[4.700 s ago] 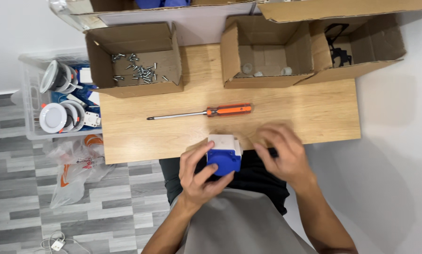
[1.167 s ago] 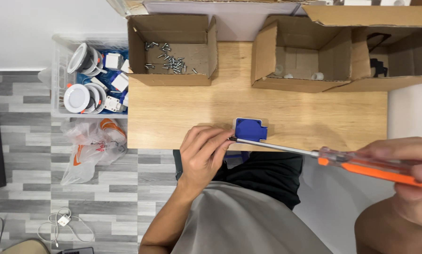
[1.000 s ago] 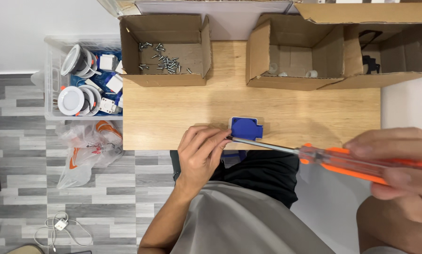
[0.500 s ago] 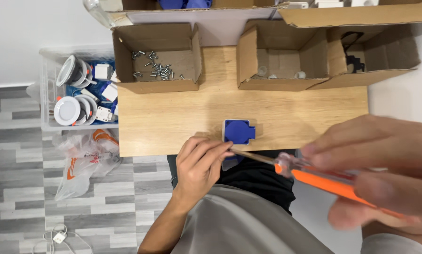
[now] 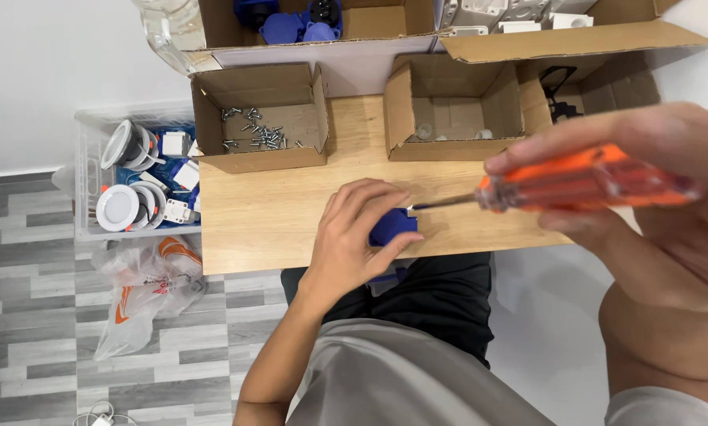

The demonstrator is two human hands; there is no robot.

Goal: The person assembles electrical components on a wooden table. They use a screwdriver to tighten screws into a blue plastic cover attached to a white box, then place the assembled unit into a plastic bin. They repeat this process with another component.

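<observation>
On the light wooden tabletop, which I take as my landmark, everything in reach is laid out. Along its far edge stand the biggest things: a large open cardboard carton holding blue plastic parts, and beside it another carton with white plastic boxes inside. On the tabletop itself, at the far left, sits a small open cardboard box scattered with loose metal screws; to its right a second small cardboard box holds a few pale round pieces.

Off the tabletop's left edge, on the grey plank floor, I see a clear plastic crate of round white ceiling lamps, and nearer me a crumpled plastic bag with orange print.

At the tabletop's near edge, my left hand is curled over a small blue plastic socket housing, fingers pressing it from above and thumb at its side. My right hand hangs close to the camera, off the right end of the tabletop, wrapped tight around the orange handle of a screwdriver. Its thin metal shaft runs left, and the tip meets the blue housing at its upper right corner.
</observation>
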